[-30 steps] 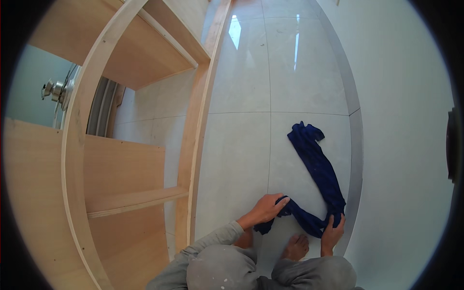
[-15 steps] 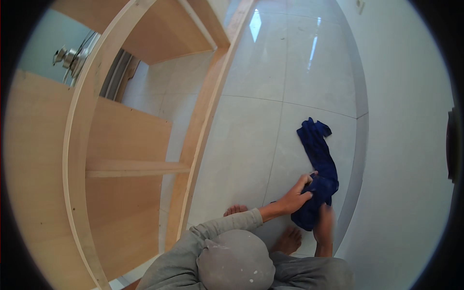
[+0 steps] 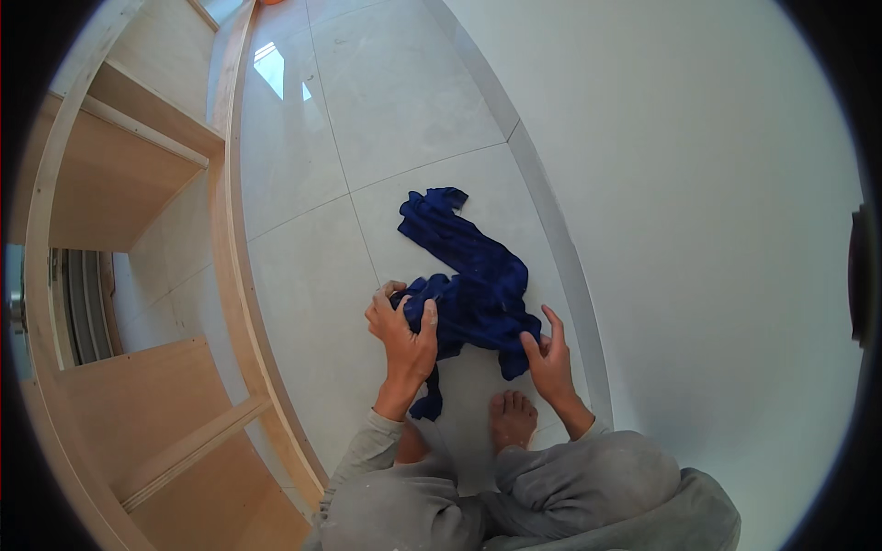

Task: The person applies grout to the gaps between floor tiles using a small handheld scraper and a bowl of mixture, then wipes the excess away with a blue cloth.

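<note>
A crumpled dark blue garment [image 3: 473, 257] lies bent on the tiled floor in front of my feet; its exact kind does not show. My left hand [image 3: 404, 331] curls its fingers around a bunched part of the cloth at the left, thumb on the near side. At the right edge of the garment my right hand [image 3: 548, 363] pinches the cloth by thumb and fingers, its index finger sticking up. A narrow strip of the same blue cloth hangs down to the floor near my left foot.
A wooden frame [image 3: 243, 303] with plywood panels runs along the left. A white wall [image 3: 680, 230] with a grey skirting [image 3: 565, 248] closes off the right side. Pale glossy tiles [image 3: 303, 211] stretch ahead. My bare right foot [image 3: 512, 418] stands just behind the garment.
The view has turned, so the frame now lies further left. My hands have moved apart, and the near part of the garment is spread wider between them.
</note>
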The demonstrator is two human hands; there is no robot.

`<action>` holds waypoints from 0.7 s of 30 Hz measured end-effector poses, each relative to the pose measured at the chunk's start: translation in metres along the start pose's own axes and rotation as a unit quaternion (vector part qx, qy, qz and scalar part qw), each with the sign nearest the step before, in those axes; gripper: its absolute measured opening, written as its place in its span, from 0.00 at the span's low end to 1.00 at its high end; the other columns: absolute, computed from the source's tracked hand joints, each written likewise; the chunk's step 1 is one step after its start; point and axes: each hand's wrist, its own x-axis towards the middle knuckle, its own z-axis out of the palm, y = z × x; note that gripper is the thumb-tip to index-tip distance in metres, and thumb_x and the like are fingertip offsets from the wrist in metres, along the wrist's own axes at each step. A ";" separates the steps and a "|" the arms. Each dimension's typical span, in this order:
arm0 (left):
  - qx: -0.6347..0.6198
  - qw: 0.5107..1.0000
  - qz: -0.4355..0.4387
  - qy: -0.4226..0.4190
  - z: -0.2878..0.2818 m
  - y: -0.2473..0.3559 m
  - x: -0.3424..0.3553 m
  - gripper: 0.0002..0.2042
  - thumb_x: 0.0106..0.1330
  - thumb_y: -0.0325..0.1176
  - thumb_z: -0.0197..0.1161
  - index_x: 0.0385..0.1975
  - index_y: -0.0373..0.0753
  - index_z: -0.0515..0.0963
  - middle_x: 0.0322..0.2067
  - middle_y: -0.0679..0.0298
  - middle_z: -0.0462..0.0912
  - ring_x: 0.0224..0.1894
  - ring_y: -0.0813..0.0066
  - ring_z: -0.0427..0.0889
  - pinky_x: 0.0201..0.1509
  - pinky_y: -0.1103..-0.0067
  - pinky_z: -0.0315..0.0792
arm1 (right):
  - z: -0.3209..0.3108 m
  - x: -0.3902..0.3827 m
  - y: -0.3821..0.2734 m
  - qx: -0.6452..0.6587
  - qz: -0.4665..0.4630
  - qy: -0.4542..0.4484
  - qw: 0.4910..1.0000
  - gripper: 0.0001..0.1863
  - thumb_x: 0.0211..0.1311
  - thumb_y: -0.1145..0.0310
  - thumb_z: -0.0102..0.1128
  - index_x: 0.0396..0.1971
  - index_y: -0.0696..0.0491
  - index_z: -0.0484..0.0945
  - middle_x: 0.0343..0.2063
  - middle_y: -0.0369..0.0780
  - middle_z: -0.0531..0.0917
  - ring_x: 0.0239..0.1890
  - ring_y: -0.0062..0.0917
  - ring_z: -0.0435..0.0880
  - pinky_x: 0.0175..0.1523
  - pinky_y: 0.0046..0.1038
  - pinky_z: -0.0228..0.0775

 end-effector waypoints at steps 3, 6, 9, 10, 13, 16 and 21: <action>-0.272 0.958 -0.093 -0.021 0.032 0.026 0.023 0.23 0.74 0.42 0.62 0.58 0.30 0.74 0.49 0.55 0.79 0.51 0.58 0.78 0.58 0.73 0.70 | 0.001 -0.024 0.042 0.040 -0.009 0.039 0.998 0.40 0.71 0.66 0.62 0.76 0.58 0.51 0.54 0.50 0.80 0.43 0.28 0.85 0.50 0.28 0.77; -0.551 0.794 -0.239 -0.094 0.079 0.046 0.079 0.24 0.76 0.44 0.60 0.60 0.29 0.71 0.50 0.53 0.80 0.54 0.62 0.78 0.60 0.72 0.70 | 0.003 -0.035 0.047 -0.043 -0.063 0.036 0.996 0.38 0.71 0.69 0.59 0.76 0.58 0.51 0.60 0.51 0.75 0.46 0.30 0.85 0.50 0.30 0.78; -0.484 0.827 -0.253 -0.131 0.117 0.073 0.137 0.21 0.80 0.43 0.53 0.58 0.29 0.72 0.51 0.50 0.81 0.54 0.61 0.79 0.60 0.71 0.70 | 0.001 -0.037 0.052 -0.006 -0.051 0.039 0.998 0.36 0.72 0.71 0.57 0.75 0.58 0.53 0.57 0.49 0.77 0.44 0.28 0.86 0.49 0.29 0.79; -0.471 0.840 -0.237 -0.126 0.140 0.071 0.152 0.21 0.80 0.44 0.52 0.56 0.29 0.72 0.50 0.48 0.81 0.54 0.60 0.80 0.59 0.69 0.71 | 0.003 -0.036 0.051 -0.004 -0.051 0.033 0.998 0.36 0.72 0.71 0.57 0.75 0.58 0.53 0.57 0.49 0.77 0.44 0.28 0.86 0.49 0.29 0.79; -0.471 0.852 -0.208 -0.091 0.208 0.072 0.178 0.18 0.80 0.41 0.52 0.52 0.29 0.72 0.48 0.47 0.82 0.51 0.59 0.81 0.56 0.67 0.72 | -0.005 -0.037 0.051 0.011 -0.024 0.045 0.999 0.34 0.72 0.75 0.55 0.74 0.58 0.54 0.55 0.48 0.79 0.43 0.26 0.86 0.48 0.29 0.79; -0.504 0.849 -0.157 -0.002 0.244 0.085 0.206 0.14 0.78 0.36 0.55 0.49 0.29 0.72 0.45 0.46 0.82 0.46 0.57 0.82 0.51 0.66 0.74 | -0.009 -0.035 0.063 0.013 -0.006 0.069 0.998 0.32 0.73 0.74 0.53 0.74 0.59 0.55 0.52 0.46 0.80 0.40 0.22 0.85 0.44 0.24 0.76; -0.541 0.817 -0.196 0.045 0.234 0.104 0.240 0.10 0.73 0.28 0.60 0.49 0.29 0.74 0.39 0.47 0.84 0.39 0.55 0.83 0.46 0.68 0.76 | -0.013 -0.032 0.069 0.026 0.024 0.061 0.997 0.32 0.71 0.79 0.53 0.73 0.59 0.56 0.50 0.47 0.82 0.40 0.25 0.86 0.46 0.27 0.79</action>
